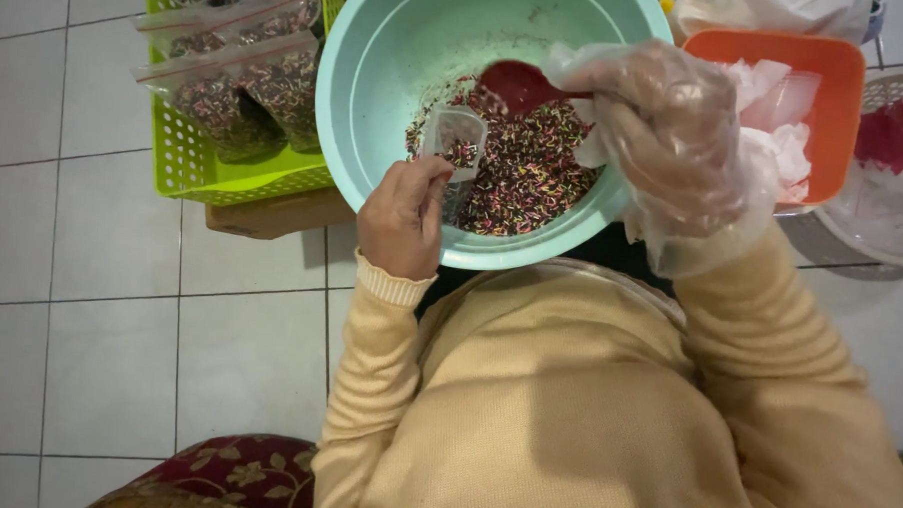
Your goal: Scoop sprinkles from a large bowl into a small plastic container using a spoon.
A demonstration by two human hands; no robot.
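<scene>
At centre frame, the left hand (403,214) pinches a small clear bag (453,140) upright over the sprinkles (529,172) in the teal bowl (378,71). The gloved right hand (666,131) curls its fingers around a red scoop (517,86), whose bowl sits just right of and above the bag's mouth, handle running rightward.

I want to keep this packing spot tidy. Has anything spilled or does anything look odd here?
Nothing spilled: the sprinkles sit inside the teal bowl. One oddity: only the right hand, holding the red scoop, wears a plastic glove; the bare left hand holds the small bag.
</scene>
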